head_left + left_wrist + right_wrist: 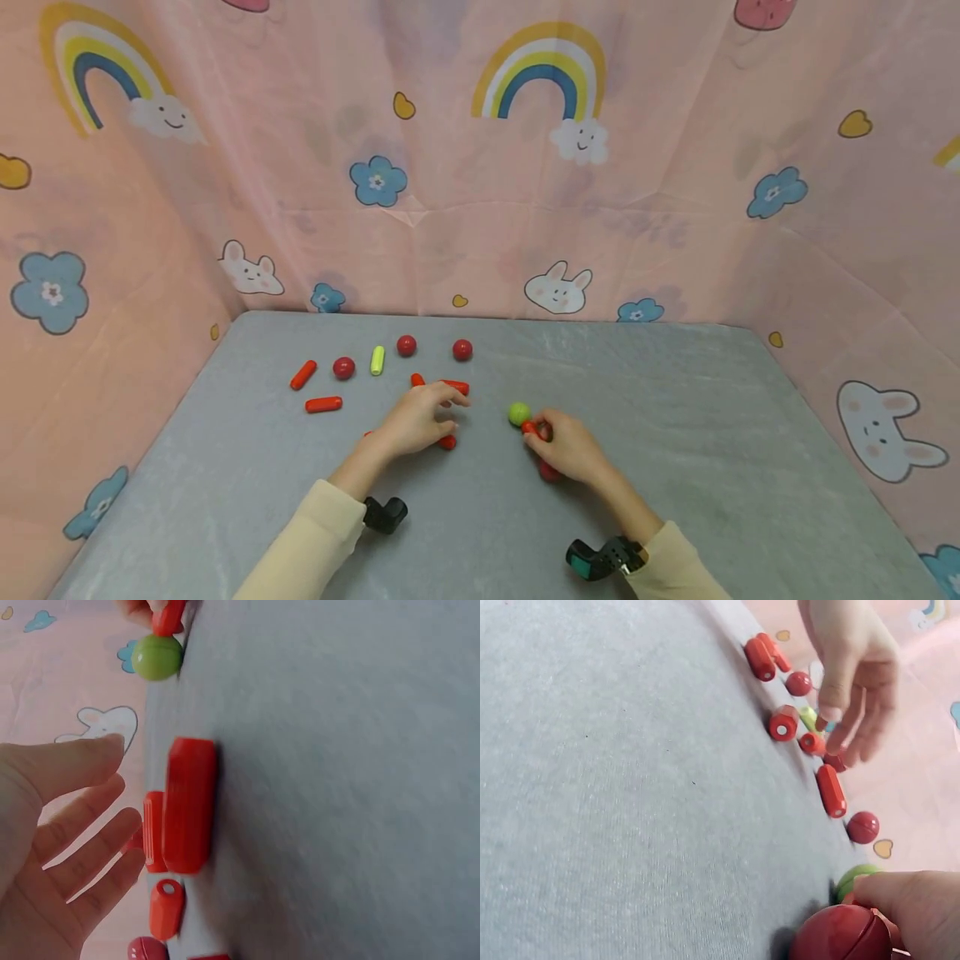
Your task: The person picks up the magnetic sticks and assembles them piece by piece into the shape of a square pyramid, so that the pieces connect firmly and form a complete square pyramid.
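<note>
My left hand (420,417) hovers open, fingers spread, just above a short red peg (447,442) and beside another red peg (455,386). In the left wrist view the straight fingers (82,825) stand next to a thick red peg (191,802), holding nothing. My right hand (566,446) pinches a small red peg (532,428) that touches a green ball (519,413). A red ball (549,472) lies under its palm, seen close up as the red ball (840,934) against my fingers (915,900), with the green ball (857,876) just beyond.
Further back on the grey table (712,433) lie two red sticks (303,374), a yellow-green stick (377,360) and three red balls (406,345). A pink printed cloth (480,208) walls the table on three sides. A black wrist camera (385,512) sits on each forearm.
</note>
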Demonstrator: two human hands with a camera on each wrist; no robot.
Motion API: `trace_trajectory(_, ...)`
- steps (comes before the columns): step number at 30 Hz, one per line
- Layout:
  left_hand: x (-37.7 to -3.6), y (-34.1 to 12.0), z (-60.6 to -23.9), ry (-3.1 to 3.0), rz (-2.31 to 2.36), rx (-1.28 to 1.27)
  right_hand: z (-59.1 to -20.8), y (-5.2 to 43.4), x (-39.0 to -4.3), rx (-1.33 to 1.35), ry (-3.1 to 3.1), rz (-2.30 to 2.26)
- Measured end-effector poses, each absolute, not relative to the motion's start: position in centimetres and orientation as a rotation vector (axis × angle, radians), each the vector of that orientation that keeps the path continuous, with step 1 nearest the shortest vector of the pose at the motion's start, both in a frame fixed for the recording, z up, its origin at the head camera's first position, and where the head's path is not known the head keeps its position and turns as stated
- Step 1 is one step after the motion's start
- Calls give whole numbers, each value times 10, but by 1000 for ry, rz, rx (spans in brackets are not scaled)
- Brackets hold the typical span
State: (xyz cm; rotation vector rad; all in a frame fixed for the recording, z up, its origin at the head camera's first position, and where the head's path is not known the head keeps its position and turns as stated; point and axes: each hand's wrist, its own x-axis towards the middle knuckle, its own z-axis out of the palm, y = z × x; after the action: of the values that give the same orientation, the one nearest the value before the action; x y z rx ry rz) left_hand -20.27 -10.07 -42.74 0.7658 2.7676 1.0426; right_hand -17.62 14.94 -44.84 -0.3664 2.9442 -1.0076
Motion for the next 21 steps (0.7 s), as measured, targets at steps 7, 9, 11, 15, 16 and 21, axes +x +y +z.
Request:
trace_trajectory(7, -201, -112, -436, 2754, 1003, 766, -449, 158, -175, -248, 2931, -1058)
trace_trajectory(9, -200, -113, -438, 2757, 988, 775, -449, 160, -175, -212, 2929, -1057)
trace_trajectory(11, -201, -115, -441, 2761, 977, 783, -449, 161, -174, -181, 2927, -1058)
trace_trajectory(15, -201, -116, -444, 2756, 982, 812, -449, 164, -173, -132, 2917, -1070)
trace_trajectory(16, -201, -117, -445, 2758, 976, 813, -450, 165, -172, -122, 2912, -1074)
trace_trajectory(21, -200, -116, -447, 2786, 923, 813, -451, 166, -171, -83, 2904, -1081)
